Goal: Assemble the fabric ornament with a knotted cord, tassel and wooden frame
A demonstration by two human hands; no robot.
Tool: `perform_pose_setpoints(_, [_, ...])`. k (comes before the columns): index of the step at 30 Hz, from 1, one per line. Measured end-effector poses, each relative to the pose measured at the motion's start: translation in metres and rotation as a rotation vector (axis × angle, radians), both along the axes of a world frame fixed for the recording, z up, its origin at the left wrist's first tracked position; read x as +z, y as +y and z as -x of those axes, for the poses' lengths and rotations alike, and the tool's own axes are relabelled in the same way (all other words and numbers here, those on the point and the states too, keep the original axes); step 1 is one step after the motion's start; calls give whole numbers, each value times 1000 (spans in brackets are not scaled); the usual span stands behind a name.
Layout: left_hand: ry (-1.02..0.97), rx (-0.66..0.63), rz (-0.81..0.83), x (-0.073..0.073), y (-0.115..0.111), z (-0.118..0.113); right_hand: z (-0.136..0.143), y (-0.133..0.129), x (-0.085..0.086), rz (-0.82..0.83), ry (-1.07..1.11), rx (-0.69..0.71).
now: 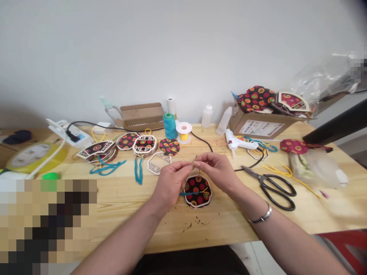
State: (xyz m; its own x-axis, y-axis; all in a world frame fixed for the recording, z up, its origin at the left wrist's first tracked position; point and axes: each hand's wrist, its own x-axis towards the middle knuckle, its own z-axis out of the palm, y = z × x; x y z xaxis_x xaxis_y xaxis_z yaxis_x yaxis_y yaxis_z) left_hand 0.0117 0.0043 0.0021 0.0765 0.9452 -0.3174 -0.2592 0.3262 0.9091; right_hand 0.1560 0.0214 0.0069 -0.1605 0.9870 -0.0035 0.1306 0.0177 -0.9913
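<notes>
A patterned ornament (pixel 197 188) lies on the counter (pixel 120 217); at its far edge, the left hand (pixel 173 178) and right hand (pixel 218 171) meet, each grip pinching a thin cord (pixel 196 157). Scissors (pixel 260 178) lie at right; farther back stands a blue spool (pixel 170 128).

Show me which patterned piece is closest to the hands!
The dark patterned piece just below the left hand and right hand, with a blue strand on it; the others are farther away.

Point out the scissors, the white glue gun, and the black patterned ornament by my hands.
Scissors (pixel 260 178), head view: on the pivot.
White glue gun (pixel 236 143), head view: on the body.
Black patterned ornament (pixel 196 188), head view: on the fabric face.
</notes>
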Motion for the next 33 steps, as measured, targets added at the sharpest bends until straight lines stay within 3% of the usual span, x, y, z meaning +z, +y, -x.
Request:
perform_pose_setpoints(10, [61,-85,-34,-2,-2,-1,2,-1,1,168,169,67])
perform_pose_setpoints(17, [77,-108,-48,0,-2,-2,-2,-1,5,24,-24,29])
perform_pose_setpoints(33, [77,-106,-31,0,-3,-1,-3,1,7,49,-4,43])
